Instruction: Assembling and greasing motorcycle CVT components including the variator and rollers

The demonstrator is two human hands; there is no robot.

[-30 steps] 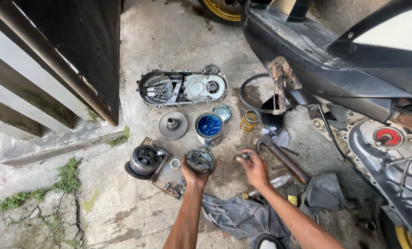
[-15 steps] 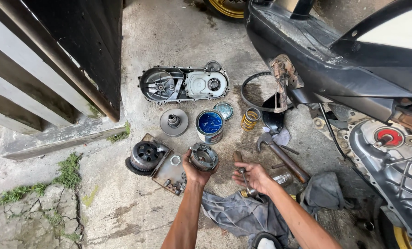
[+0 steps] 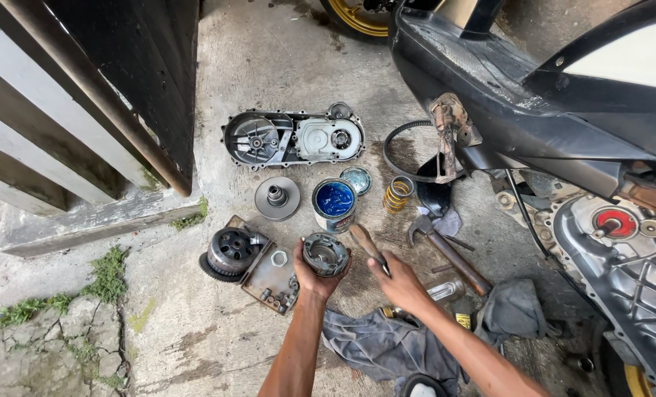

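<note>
Sitting just behind the round clutch part point(image 3: 325, 254): an open tin point(image 3: 334, 204) holding blue grease. Gripping that grimy grey metal part above the concrete: left hand point(image 3: 314, 276), fingers curled. Clasping a wooden-handled tool point(image 3: 367, 246) beside it: right hand point(image 3: 400, 283), fingers closed.

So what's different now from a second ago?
The right hand has left the tools on the ground, picked up a brown-handled tool and swung it left, toward the round metal part. The left hand holds that part as before. The blue-filled can, hammer, yellow spring and engine cover have not moved.
</note>
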